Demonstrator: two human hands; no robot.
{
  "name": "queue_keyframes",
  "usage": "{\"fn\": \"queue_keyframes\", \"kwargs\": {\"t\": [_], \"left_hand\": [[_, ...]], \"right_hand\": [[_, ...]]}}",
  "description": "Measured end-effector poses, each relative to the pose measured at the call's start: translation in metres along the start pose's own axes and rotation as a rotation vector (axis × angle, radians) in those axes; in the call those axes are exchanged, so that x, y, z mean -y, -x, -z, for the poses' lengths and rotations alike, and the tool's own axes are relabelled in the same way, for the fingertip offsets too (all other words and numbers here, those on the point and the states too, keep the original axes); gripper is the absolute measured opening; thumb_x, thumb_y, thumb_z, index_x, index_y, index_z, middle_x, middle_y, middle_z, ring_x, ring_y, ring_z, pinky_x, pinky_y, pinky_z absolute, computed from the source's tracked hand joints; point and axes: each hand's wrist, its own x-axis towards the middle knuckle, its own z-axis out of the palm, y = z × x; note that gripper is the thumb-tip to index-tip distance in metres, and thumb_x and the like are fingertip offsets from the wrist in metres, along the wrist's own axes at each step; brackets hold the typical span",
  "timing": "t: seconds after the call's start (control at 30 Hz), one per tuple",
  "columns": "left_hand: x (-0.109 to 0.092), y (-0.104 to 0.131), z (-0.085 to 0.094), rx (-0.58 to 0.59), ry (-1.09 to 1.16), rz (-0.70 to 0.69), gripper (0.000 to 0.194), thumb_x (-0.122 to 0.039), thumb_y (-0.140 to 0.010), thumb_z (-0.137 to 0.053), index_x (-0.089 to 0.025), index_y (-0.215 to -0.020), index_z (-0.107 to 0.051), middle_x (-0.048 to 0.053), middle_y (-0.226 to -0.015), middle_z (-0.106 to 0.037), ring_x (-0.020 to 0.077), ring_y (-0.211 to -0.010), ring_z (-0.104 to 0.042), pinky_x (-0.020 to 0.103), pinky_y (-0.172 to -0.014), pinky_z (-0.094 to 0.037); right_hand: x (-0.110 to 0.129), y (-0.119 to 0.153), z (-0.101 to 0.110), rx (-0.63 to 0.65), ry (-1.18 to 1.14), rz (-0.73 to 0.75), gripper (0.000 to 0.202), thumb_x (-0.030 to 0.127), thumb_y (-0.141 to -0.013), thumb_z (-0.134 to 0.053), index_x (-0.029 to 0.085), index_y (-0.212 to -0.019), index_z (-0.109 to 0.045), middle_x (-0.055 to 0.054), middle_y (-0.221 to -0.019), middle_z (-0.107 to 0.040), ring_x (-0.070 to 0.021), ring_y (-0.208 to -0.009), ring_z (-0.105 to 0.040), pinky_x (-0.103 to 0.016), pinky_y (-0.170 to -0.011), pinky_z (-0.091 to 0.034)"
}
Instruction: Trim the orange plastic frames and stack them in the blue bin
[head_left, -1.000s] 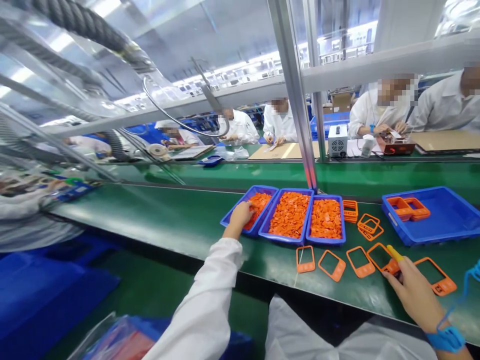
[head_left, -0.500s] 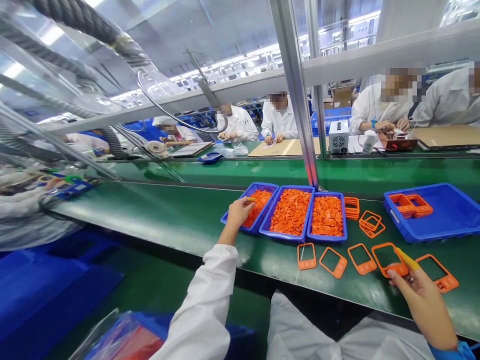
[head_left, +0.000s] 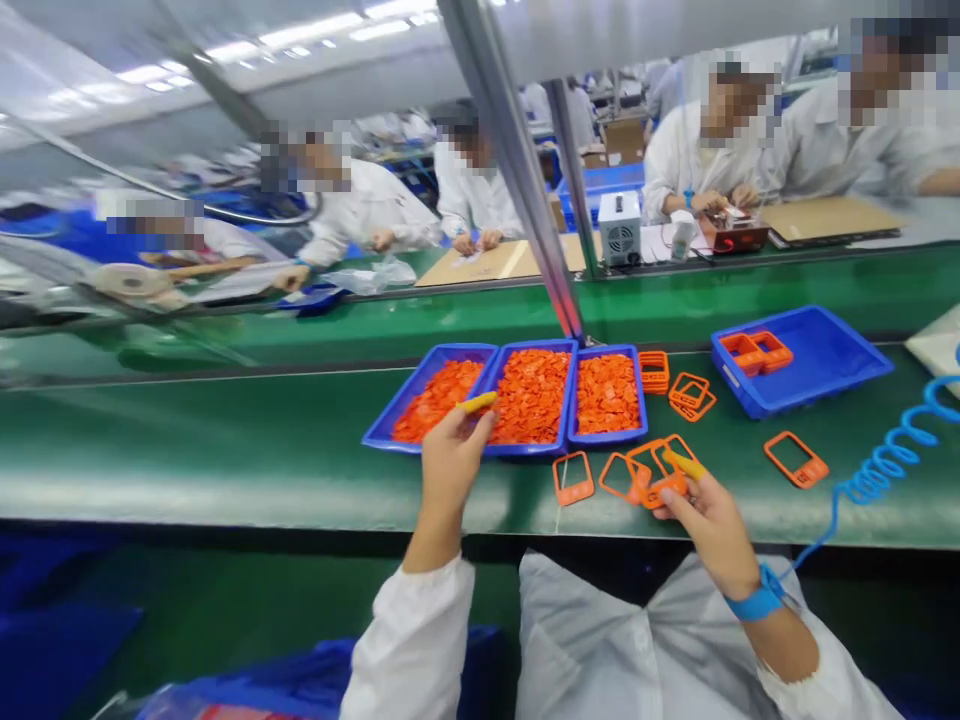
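My left hand (head_left: 454, 450) is raised in front of the left blue tray (head_left: 382, 425) of small orange pieces, thumb and a yellow-covered finger close together; anything between them is too small to make out. An orange frame (head_left: 654, 492) is pinched in my right hand (head_left: 705, 510), which also has a yellow-covered fingertip. Beneath and beside it, other orange frames lie on the green bench, one (head_left: 574, 490) to its left and one (head_left: 806, 470) to its right. The middle tray (head_left: 529, 448) and right tray (head_left: 609, 436) also hold small orange pieces.
Stacked orange frames (head_left: 654, 372) and two loose ones stand right of the trays. Farther right, a larger blue tray (head_left: 817, 380) holds more frames. A metal post (head_left: 517, 150) rises behind the trays. A coiled blue cord (head_left: 892, 450) runs to my right wrist. People in white work opposite.
My right hand has moved left with its frame, nearer the trays and over other frames. My left hand has drawn back slightly from the left tray's pieces. The camera view has shifted.
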Motion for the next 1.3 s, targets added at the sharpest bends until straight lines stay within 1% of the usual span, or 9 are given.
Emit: {"fn": "queue_keyframes", "kwargs": {"t": [0.1,0.2,0.33,0.43,0.63,0.77,0.97,1.13,1.3], "left_hand": [[-0.032,0.061,-0.025,0.132,0.159,-0.116,0.022,-0.037,-0.101,-0.079,-0.020,-0.114,-0.084,0.008,-0.107,-0.087,0.0245,-0.095,-0.084,0.036,-0.088,-0.071],[-0.061,0.115,-0.051,0.261,0.186,-0.355,0.009,-0.022,-0.104,-0.077,-0.024,-0.109,-0.085,0.005,-0.105,-0.087,0.0209,-0.095,-0.084,0.033,-0.087,-0.069],[-0.074,0.149,-0.078,0.243,0.205,-0.613,0.026,-0.008,-0.105,-0.073,-0.027,-0.119,-0.082,0.004,-0.105,-0.087,0.0205,-0.095,-0.082,0.038,-0.090,-0.068],[-0.070,0.152,-0.085,0.228,0.165,-0.699,0.033,-0.006,-0.103,-0.074,-0.028,-0.127,-0.080,0.004,-0.108,-0.087,0.0206,-0.093,-0.077,0.037,-0.085,-0.067],[-0.065,0.150,-0.079,0.358,0.165,-0.756,0.046,-0.005,-0.105,-0.070,-0.029,-0.144,-0.074,0.007,-0.118,-0.086,0.0224,-0.105,-0.078,0.038,-0.089,-0.068],[-0.065,0.150,-0.078,0.383,0.158,-0.775,0.050,-0.004,-0.106,-0.067,-0.028,-0.151,-0.070,0.008,-0.126,-0.085,0.0230,-0.109,-0.078,0.039,-0.091,-0.068],[-0.070,0.147,-0.075,0.391,0.121,-0.806,0.038,-0.005,-0.110,-0.061,-0.025,-0.138,-0.076,0.011,-0.130,-0.082,0.0221,-0.116,-0.079,0.037,-0.095,-0.068],[-0.067,0.151,-0.071,0.423,0.138,-0.704,0.029,-0.007,-0.109,-0.063,-0.027,-0.119,-0.082,0.007,-0.117,-0.077,0.0165,-0.101,-0.079,0.026,-0.084,-0.068],[-0.066,0.159,-0.069,0.398,0.179,-0.661,0.032,-0.004,-0.107,-0.064,-0.026,-0.122,-0.081,0.007,-0.115,-0.076,0.0171,-0.100,-0.078,0.027,-0.083,-0.067]], "right_hand": [[0.002,0.003,-0.011,0.051,-0.084,-0.099,0.068,0.063,-0.081,-0.098,0.022,-0.130,-0.076,-0.007,-0.103,-0.084,-0.0296,-0.095,-0.083,-0.047,-0.083,-0.074],[0.001,0.005,-0.014,0.076,-0.122,-0.181,0.066,0.061,-0.080,-0.100,0.022,-0.127,-0.077,-0.006,-0.104,-0.085,-0.0287,-0.098,-0.084,-0.047,-0.087,-0.074],[0.000,0.009,-0.011,0.082,-0.143,-0.199,0.066,0.057,-0.081,-0.100,0.023,-0.132,-0.077,-0.005,-0.103,-0.085,-0.0271,-0.096,-0.084,-0.045,-0.086,-0.073],[0.001,0.012,-0.009,0.096,-0.153,-0.180,0.062,0.053,-0.084,-0.099,0.023,-0.133,-0.077,-0.003,-0.097,-0.084,-0.0253,-0.092,-0.083,-0.043,-0.085,-0.073],[-0.002,0.016,-0.004,0.050,-0.194,-0.164,0.062,0.050,-0.085,-0.098,0.026,-0.137,-0.076,0.000,-0.093,-0.081,-0.0205,-0.083,-0.081,-0.037,-0.078,-0.073],[0.000,0.018,-0.001,0.080,-0.184,-0.166,0.065,0.050,-0.087,-0.097,0.028,-0.143,-0.073,0.000,-0.096,-0.080,-0.0207,-0.086,-0.080,-0.038,-0.082,-0.073],[0.003,0.018,0.000,0.149,-0.187,-0.137,0.063,0.044,-0.086,-0.098,0.030,-0.142,-0.073,0.000,-0.100,-0.080,-0.0198,-0.087,-0.077,-0.036,-0.082,-0.070],[0.002,0.018,0.001,0.181,-0.179,-0.113,0.056,0.036,-0.082,-0.100,0.030,-0.133,-0.077,0.002,-0.095,-0.078,-0.0185,-0.081,-0.072,-0.035,-0.081,-0.065],[0.000,0.018,-0.001,0.237,-0.212,-0.138,0.054,0.033,-0.079,-0.101,0.030,-0.128,-0.079,0.000,-0.101,-0.080,-0.0193,-0.084,-0.071,-0.037,-0.086,-0.063]]}}
